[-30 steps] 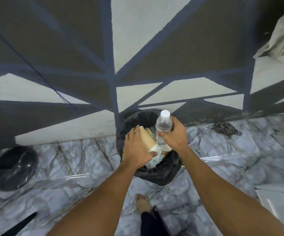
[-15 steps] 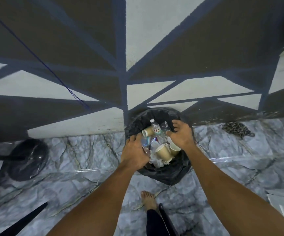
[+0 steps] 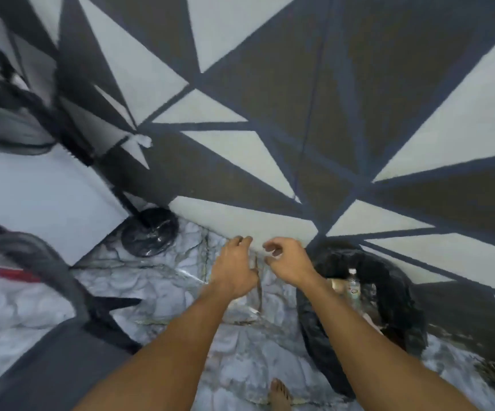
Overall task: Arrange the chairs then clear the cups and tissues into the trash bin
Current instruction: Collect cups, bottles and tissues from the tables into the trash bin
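Note:
The trash bin (image 3: 394,295), lined with a black bag, stands on the marble floor at the right against the painted wall. Inside it lie a clear plastic bottle (image 3: 353,284) and a brown paper cup (image 3: 335,284). My left hand (image 3: 235,269) and my right hand (image 3: 289,261) hang empty over the floor to the left of the bin, fingers loosely curled. Neither hand touches the bin or anything else. A grey chair (image 3: 41,348) shows at the lower left.
A white table (image 3: 32,197) stands at the left on a black pole with a round black base (image 3: 149,232). A wall painted with dark and pale triangles runs behind. My bare foot (image 3: 278,394) is on the marble floor below.
Both hands have left the bin empty, with the cups and bottle lying in it. The view has swung to the left, so the bin now sits at the right and the table and chair appear.

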Available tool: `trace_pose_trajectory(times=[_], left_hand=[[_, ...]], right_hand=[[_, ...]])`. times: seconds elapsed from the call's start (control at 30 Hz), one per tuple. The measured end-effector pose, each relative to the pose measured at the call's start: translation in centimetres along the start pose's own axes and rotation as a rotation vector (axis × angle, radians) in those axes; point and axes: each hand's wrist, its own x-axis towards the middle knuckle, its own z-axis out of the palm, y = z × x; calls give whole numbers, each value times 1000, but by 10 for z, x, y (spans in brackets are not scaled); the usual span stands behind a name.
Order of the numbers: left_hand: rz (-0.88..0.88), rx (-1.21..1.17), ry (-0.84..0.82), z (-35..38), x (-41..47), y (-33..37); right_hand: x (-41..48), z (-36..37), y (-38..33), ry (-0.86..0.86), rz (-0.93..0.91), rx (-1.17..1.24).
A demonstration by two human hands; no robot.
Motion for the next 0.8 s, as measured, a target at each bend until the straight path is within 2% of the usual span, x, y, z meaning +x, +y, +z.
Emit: trace_pose_trajectory(times=[0.23,0.37,0.57,0.8], left_hand=[[-188,-22,361,-125,-143,-147],[-382,-31,542,-175,-250,-222],[-762,-43,727,-200,-410,-304],[-1109,-42,889,-197,-552,-346]], right_hand=[[-47,148,-192,-234,-358,-77],[-96,240,-279,-375,-545,-92],[-196,373,-369,-715,-772,-133],[-306,490,-423,-1029,-956,-147]])
